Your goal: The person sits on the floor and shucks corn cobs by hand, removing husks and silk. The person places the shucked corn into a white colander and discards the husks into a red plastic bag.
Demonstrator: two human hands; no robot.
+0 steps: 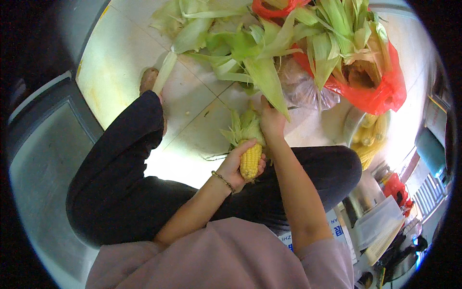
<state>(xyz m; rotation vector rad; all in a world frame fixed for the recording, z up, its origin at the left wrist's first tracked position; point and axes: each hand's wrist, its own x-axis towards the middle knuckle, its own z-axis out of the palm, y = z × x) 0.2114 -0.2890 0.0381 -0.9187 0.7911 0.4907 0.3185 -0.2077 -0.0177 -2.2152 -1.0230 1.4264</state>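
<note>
My left hand [234,166] is wrapped round the bare yellow part of an ear of corn [250,161], held over my lap. Pale green husk [248,126] is peeled back and bunched at the ear's far end. At that end, my right hand [272,121] is closed beside the bunched leaves, seemingly gripping husk; its fingertips are partly hidden. A long loose husk leaf [267,82] from the pile reaches down to the right hand.
Loose husks [231,48] lie across the tiled floor [192,91]. Right of them are a red plastic bag [385,91] with husks and a clear bag [308,86]. A bowl [351,124] of peeled corn stands beside my right knee. A grey-framed panel [53,130] is at left.
</note>
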